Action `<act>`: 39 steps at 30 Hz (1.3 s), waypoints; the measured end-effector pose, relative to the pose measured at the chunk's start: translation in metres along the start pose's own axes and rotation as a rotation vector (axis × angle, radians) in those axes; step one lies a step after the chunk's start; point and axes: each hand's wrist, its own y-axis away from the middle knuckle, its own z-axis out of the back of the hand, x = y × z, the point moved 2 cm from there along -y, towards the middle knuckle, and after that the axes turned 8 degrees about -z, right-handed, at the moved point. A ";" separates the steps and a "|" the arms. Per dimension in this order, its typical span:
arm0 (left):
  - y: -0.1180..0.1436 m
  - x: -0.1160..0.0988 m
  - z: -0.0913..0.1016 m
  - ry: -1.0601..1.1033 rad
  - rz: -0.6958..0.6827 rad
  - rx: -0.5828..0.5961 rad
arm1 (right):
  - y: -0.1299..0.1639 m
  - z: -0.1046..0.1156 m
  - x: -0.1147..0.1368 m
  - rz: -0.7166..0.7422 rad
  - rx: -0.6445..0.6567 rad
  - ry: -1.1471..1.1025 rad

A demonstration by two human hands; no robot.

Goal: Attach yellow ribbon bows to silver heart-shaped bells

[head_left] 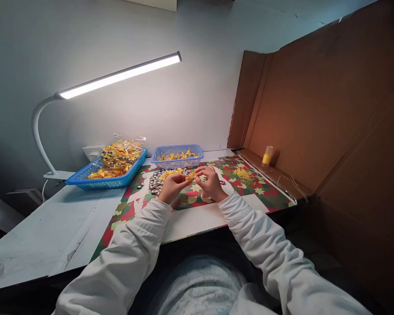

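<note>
Above the near middle of the table, my left hand point(172, 188) and my right hand point(212, 182) meet with fingertips nearly together. Both are closed in a pinch on a small yellow ribbon piece point(191, 176), partly covered by the fingers. Just beyond my left hand lies a pile of shiny silver bells point(155, 180), with loose yellow ribbon pieces point(170, 173) on top. A small pinkish-red item point(222, 182) shows beside my right hand; its kind is too small to make out.
A blue basket point(139, 164) heaped with yellow ribbons and bells stands left, under a lit lamp point(121, 78). A smaller blue basket point(176, 162) sits behind my hands. Yellow threads point(243, 174) and a yellow-filled bottle point(267, 156) are right, beside a tall cardboard wall point(318, 105).
</note>
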 end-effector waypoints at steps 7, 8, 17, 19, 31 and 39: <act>0.000 0.008 0.001 -0.035 -0.050 -0.012 | 0.002 -0.004 0.000 -0.032 -0.020 0.036; 0.000 0.009 0.001 -0.042 -0.057 -0.016 | 0.002 -0.004 0.001 -0.033 -0.021 0.040; 0.001 0.010 0.000 -0.147 -0.131 -0.040 | 0.004 -0.006 0.001 -0.070 -0.027 0.066; 0.001 0.010 0.000 -0.141 -0.118 -0.049 | 0.004 -0.007 0.001 -0.067 -0.025 0.068; 0.000 0.013 0.000 -0.105 -0.034 -0.113 | 0.006 -0.010 -0.003 -0.158 -0.136 0.130; 0.003 0.010 -0.004 -0.186 0.002 -0.024 | 0.007 -0.019 -0.009 -0.239 0.042 0.005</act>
